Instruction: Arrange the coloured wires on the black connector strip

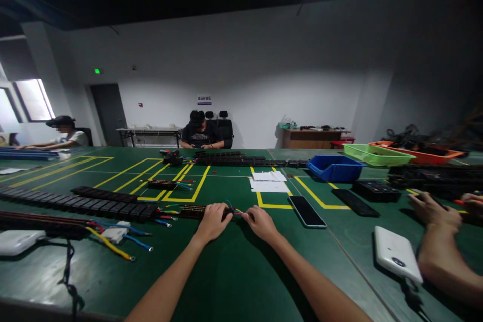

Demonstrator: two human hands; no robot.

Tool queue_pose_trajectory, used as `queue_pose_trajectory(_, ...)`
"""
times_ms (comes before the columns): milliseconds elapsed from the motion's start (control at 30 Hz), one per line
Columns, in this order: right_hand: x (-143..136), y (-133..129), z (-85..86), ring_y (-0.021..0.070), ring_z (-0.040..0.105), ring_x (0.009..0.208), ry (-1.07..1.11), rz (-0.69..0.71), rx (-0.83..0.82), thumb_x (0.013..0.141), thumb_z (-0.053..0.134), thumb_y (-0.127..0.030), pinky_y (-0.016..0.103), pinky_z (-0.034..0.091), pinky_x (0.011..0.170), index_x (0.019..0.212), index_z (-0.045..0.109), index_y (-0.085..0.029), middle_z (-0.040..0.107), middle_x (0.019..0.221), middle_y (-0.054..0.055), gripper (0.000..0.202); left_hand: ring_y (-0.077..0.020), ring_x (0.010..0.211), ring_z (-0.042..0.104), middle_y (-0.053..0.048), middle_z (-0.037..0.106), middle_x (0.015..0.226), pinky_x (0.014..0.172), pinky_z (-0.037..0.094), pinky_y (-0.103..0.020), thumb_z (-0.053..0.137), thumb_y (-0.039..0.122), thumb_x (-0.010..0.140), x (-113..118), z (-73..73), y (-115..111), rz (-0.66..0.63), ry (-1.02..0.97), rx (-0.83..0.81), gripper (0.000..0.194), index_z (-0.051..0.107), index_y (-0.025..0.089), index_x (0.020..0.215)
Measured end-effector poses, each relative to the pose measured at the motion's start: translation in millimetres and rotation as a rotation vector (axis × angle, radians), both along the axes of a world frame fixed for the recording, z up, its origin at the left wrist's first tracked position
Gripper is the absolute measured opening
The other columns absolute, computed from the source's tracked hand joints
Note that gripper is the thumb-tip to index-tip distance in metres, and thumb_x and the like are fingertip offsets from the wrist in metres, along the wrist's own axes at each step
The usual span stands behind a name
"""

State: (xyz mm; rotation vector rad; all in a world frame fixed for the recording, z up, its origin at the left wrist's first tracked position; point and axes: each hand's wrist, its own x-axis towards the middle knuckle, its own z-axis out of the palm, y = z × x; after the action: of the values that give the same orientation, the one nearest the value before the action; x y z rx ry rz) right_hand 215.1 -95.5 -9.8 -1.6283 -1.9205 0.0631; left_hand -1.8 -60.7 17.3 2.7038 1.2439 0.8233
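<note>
Gripping a black wired strip (194, 211) mid-table, the left hand (212, 221) closes over its end while the right hand (260, 222) pinches its coloured wires (237, 211). Bare green table (234, 271) lies near; a dark phone (307, 211) sits just right.

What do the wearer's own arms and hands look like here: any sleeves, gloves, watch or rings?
Both forearms are bare with no sleeves in view. The left hand and right hand wear no gloves, and no watch, band or ring shows.
</note>
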Motion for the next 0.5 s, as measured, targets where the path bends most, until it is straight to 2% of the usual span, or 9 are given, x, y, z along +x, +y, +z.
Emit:
queue_pose_trajectory(267,-5.8,-2.6,9.6,0.0153,0.063,0.08,-0.023,-0.044,-0.022,0.102,0.05,-0.039,0.025,0.035,0.063,0.093,0.069,-0.022,0.063,0.093,0.003,0.028,-0.0236,0.109,0.059,-0.007,0.067,0.111,0.103,0.039,-0.046,0.034,0.049,0.104,-1.9,2.2,2.1,-0.004,-0.002,-0.018,0.039,0.06,0.02,0.109)
queue_pose_trajectory(500,-8.3,3.1,-4.0,0.0172,0.065,0.078,0.105,-0.042,0.006,0.1,0.051,-0.038,0.026,0.041,0.064,0.094,0.072,-0.022,0.066,0.09,0.005,0.027,-0.0254,0.119,0.058,-0.01,0.065,0.124,0.108,0.039,-0.047,0.036,0.047,0.104,-9.2,-6.3,4.4,0.011,0.024,0.025,0.039,0.059,0.021,0.122)
